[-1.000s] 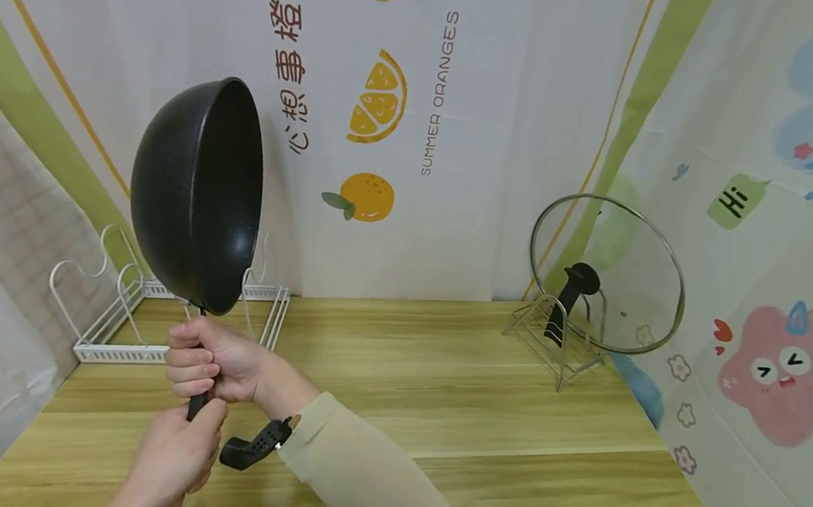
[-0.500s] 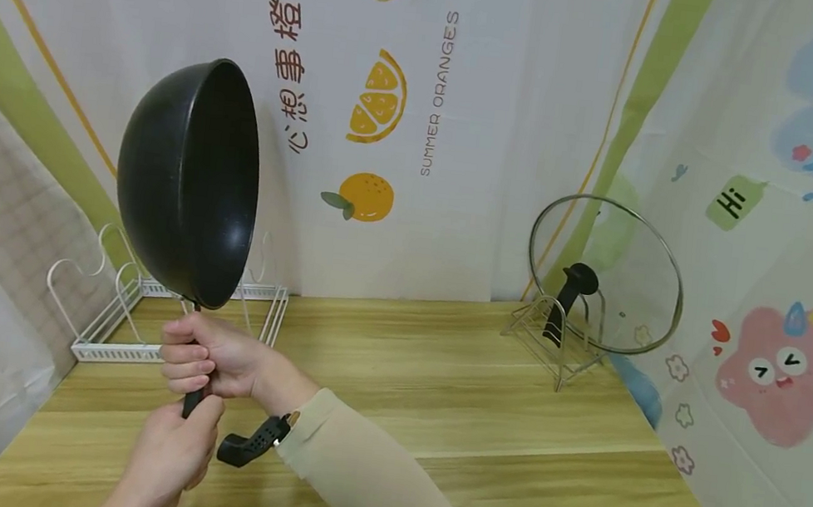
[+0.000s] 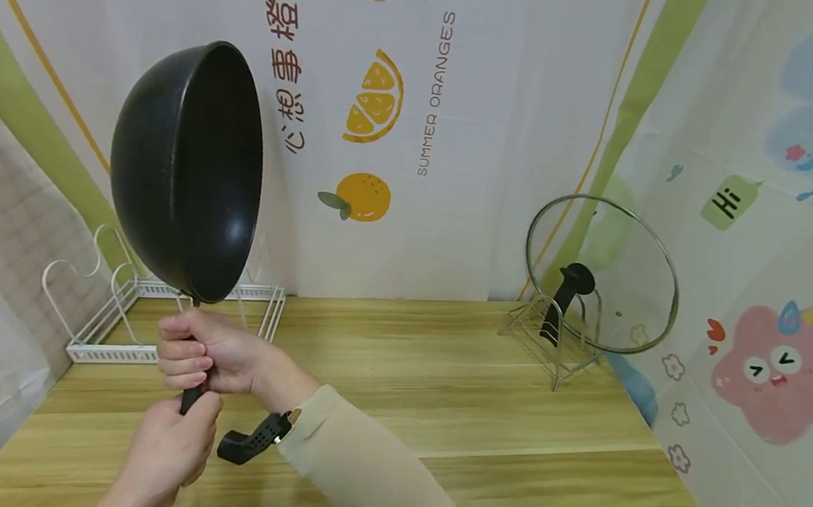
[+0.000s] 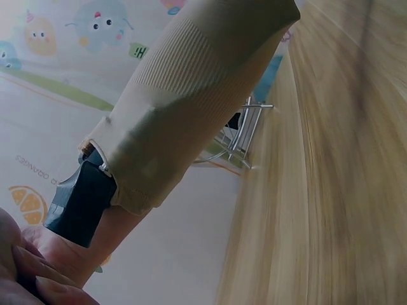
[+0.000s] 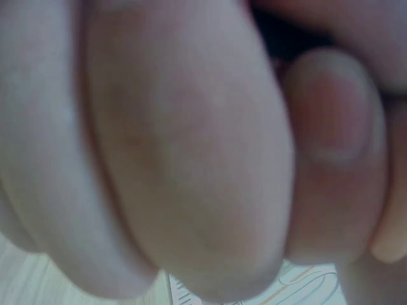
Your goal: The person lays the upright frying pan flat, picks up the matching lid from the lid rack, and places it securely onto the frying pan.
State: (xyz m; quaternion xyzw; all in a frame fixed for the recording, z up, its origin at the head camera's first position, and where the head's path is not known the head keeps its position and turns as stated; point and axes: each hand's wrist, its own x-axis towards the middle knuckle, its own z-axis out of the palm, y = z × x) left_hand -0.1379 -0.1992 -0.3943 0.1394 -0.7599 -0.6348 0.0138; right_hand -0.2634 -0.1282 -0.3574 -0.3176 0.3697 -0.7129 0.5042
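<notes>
A black wok (image 3: pixel 153 166) is held up on the left side of the head view, its bowl on top and its hollow facing right. Its handle (image 3: pixel 190 401) points downward. My right hand (image 3: pixel 225 354) grips the upper part of the handle, close under the bowl. Below it, my left hand (image 3: pixel 166 448) grips the lower end, thumb lying along it. In the right wrist view, curled fingers (image 5: pixel 191 146) fill most of the picture and hide the handle. Part of my left hand (image 4: pixel 32 273) shows at the lower left of the left wrist view, near the right sleeve (image 4: pixel 165 114).
Behind and below the wok stands a white wire rack (image 3: pixel 112 352). A glass lid (image 3: pixel 674 309) with a black knob leans upright in a small wire stand (image 3: pixel 556 379) at the back right of the wooden table (image 3: pixel 393 369). Printed cloth (image 3: pixel 454 234) hangs around the table.
The wok has risen and shifted slightly left, looking larger. Both hands have moved a little up and left with it, keeping their grip. The rack and lid stay in place.
</notes>
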